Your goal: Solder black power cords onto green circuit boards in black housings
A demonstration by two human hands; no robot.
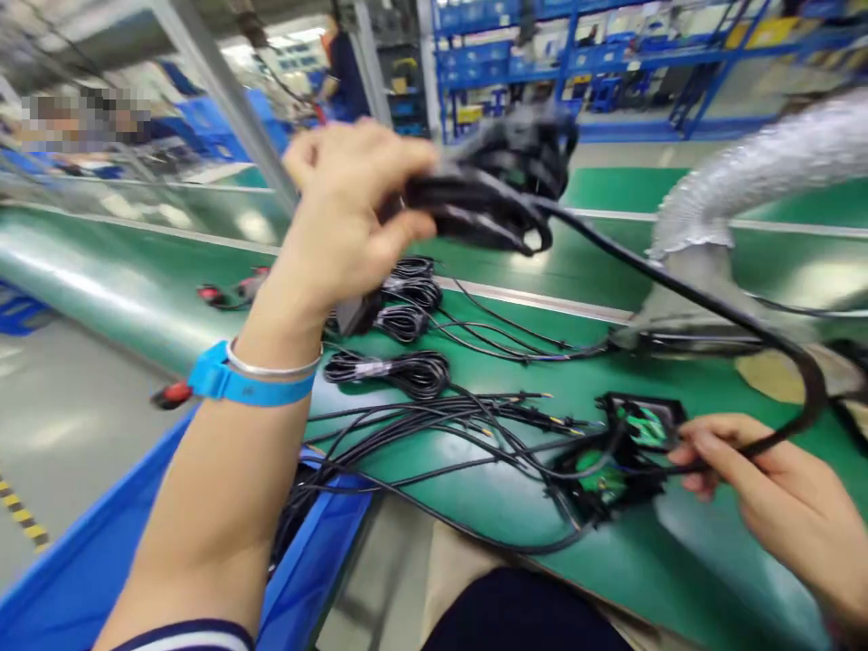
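My left hand [353, 203], raised above the bench, is closed around a bundled coil of black cable [498, 185], blurred by motion. From the coil one length arcs to the right and loops down to my right hand [766, 479], which pinches it between thumb and fingers. Beside the right fingertips lie black housings with green circuit boards, one an open black frame [647, 423] and another a darker housing [603, 479]. Several loose black cables [434, 411] with bare wire ends run across the green bench towards them. A tied cable coil [390, 369] rests below my left hand.
At lower left stands a blue bin [318, 542] with black cables in it. More coils [407, 298] lie farther back. A silver flexible duct [739, 172] with a hood comes down at right. Blue shelving [570, 54] and a person [343, 68] are in the background.
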